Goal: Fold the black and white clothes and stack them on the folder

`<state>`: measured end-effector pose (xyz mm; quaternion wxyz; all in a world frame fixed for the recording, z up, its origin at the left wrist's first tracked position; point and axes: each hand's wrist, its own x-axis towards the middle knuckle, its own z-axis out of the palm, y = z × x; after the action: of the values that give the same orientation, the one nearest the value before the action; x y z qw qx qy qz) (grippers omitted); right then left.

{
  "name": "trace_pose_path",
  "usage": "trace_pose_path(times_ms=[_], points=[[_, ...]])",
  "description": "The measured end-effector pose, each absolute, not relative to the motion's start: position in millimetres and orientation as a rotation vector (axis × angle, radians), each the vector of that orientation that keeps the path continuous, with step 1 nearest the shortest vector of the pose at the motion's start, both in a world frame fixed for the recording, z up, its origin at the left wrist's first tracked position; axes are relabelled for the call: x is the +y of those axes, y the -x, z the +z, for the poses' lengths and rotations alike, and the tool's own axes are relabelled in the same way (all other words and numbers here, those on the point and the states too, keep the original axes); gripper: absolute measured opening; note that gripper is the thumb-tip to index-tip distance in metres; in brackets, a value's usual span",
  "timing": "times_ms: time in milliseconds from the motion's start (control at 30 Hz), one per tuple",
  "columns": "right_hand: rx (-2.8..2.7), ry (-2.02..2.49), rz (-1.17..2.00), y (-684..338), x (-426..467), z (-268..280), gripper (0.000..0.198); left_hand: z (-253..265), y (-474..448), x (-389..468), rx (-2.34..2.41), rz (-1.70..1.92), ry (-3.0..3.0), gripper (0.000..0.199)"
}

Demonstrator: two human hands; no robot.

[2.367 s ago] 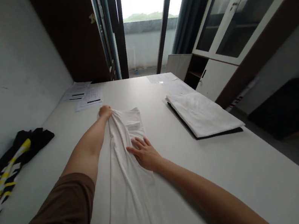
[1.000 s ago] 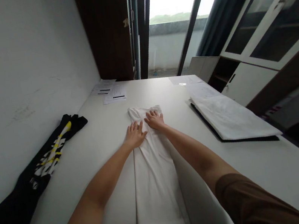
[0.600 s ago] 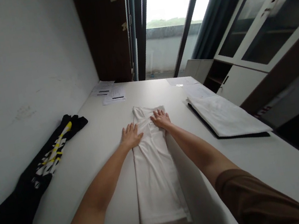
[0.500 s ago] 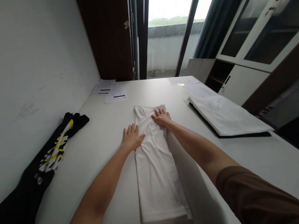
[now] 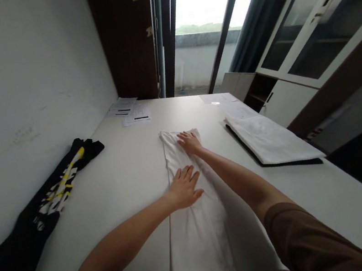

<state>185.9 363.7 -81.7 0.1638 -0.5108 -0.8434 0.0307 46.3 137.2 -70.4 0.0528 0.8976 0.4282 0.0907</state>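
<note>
A white garment (image 5: 198, 239), folded into a long narrow strip, lies lengthwise on the white table (image 5: 125, 172) in front of me. My left hand (image 5: 185, 187) rests flat on its middle, fingers spread and pointing up to the right. Near the far end, my right hand (image 5: 189, 142) lies palm down on the cloth with its fingers extended. Neither hand grips anything. The cloth has light creases around the hands, and its near end reaches the table's front edge close to my body.
A black garment with a yellow and white print (image 5: 61, 188) lies along the left wall. To the right sits a folded white cloth (image 5: 272, 139) over something black. Paper sheets (image 5: 136, 114) lie at the far left, with more papers (image 5: 218, 98) at the far right.
My left hand has moved from the garment's left edge nearer to me and onto its middle. The right hand has shifted slightly left near the far end. The creases look flatter.
</note>
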Motion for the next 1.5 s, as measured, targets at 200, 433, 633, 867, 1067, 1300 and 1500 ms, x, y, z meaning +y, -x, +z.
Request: trace_pose_path(times_ms=[200,433,633,867,1067,1300,1500], points=[[-2.628,1.152,0.165,-148,345,-88,0.046,-64,-36,103,1.315,0.308,-2.726,0.068],[-2.715,1.301,0.213,-126,380,-86,0.057,-51,-43,64,1.242,0.284,-2.754,0.064],[-2.607,1.456,0.194,-128,404,-84,0.058,-48,-42,54,1.138,0.265,-2.743,0.069],[-2.468,1.460,0.154,-148,402,-64,0.053,-41,-34,63,0.933,0.281,-2.778,0.060],[-2.561,1.189,0.310,-207,309,-69,0.056,-38,-43,51,0.771,0.194,-2.821,0.074],[-2.663,1.299,0.285,-268,231,-86,0.059,-40,-61,35,0.787,0.168,-2.834,0.072],[-2.751,1.247,0.276,-262,267,-80,0.062,-37,-70,13,0.797,0.194,-2.834,0.066]])
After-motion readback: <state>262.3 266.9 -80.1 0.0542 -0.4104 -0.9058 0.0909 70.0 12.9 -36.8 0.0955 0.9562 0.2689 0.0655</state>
